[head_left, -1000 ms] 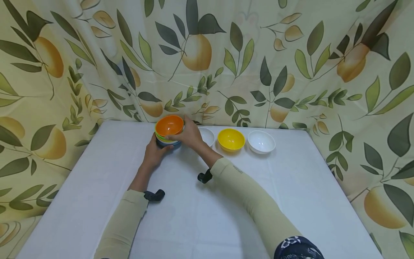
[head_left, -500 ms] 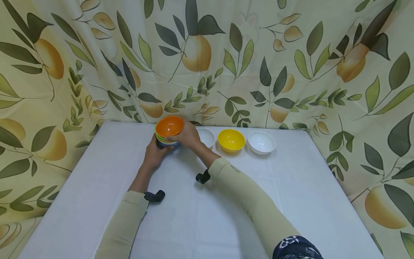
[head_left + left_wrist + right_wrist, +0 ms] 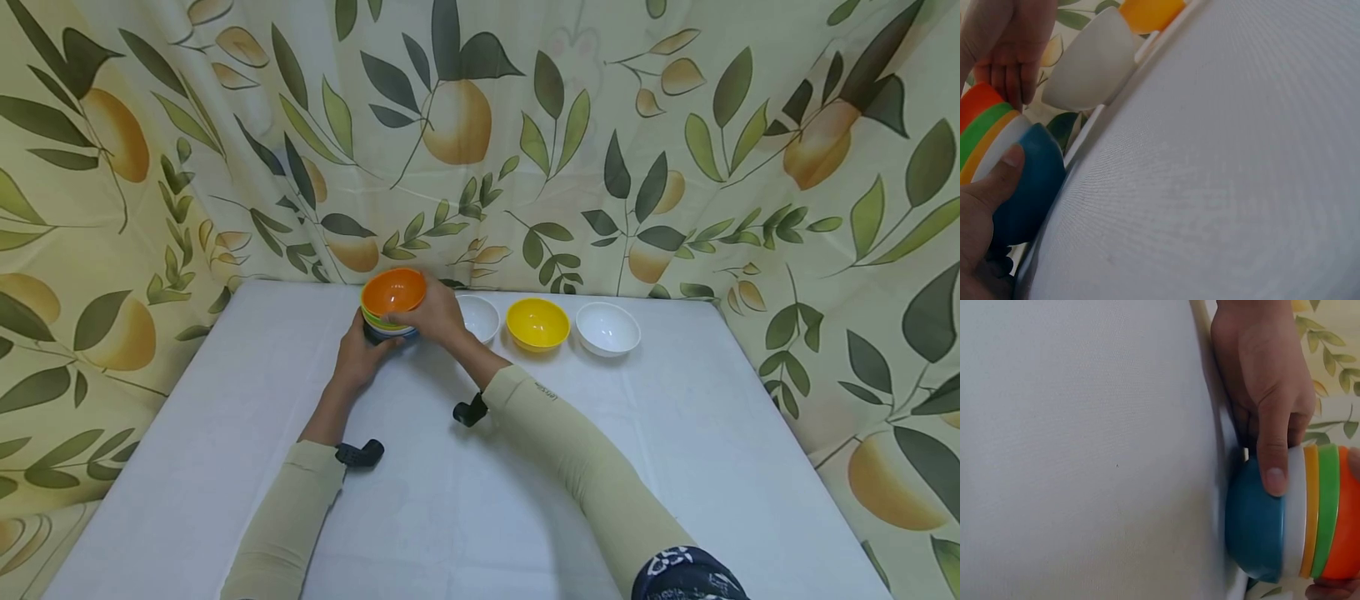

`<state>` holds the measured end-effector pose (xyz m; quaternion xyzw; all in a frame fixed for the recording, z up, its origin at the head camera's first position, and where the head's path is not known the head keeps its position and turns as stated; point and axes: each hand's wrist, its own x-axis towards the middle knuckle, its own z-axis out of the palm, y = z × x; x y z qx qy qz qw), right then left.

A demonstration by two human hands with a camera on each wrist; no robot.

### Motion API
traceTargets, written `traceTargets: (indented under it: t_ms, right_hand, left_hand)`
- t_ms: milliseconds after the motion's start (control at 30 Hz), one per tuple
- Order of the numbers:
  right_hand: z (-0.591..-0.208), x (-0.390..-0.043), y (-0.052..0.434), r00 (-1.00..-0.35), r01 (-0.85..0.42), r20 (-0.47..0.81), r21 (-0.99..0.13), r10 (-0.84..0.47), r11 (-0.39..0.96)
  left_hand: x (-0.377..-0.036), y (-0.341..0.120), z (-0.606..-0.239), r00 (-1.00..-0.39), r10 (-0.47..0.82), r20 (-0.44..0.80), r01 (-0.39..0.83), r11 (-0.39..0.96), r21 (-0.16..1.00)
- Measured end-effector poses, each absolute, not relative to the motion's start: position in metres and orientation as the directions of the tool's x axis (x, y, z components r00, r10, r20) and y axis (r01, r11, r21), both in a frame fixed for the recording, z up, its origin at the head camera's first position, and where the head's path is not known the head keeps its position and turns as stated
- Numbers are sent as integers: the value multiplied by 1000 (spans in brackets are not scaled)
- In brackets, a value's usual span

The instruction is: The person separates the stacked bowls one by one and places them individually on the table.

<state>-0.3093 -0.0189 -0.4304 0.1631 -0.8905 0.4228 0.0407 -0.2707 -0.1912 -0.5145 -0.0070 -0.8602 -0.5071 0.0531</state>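
Head view: nested bowl stack stands upright at the far edge of the table. Left hand grips its lower blue bowl, thumb curled on. Right hand pinches the orange top bowl directly above. White bowl sits just right of that grip.

You are wearing long, close-fitting beige sleeves on both arms, ending at the wrists. A small black camera mount is sitting at each wrist, left wrist camera and right wrist camera. The right sleeve is carrying a small dark printed marking near its cuff. A dark navy garment patch with white pattern is showing at the lower edge. Both hands are bare.
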Motion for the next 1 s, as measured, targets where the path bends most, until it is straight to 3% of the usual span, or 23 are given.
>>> traceTargets:
  t_ms: [633, 1000]
  right_hand:
    - [-430, -305, -17, -949, -313, 246, -797, -195, 517]
    - [-418, -293, -10, -939, -341, 272, -806, -208, 484]
  left_hand:
    - [-267, -197, -510, -998, -7, 62, 51, 500, 865]
    - [-270, -206, -509, -995, 45, 94, 104, 502, 858]
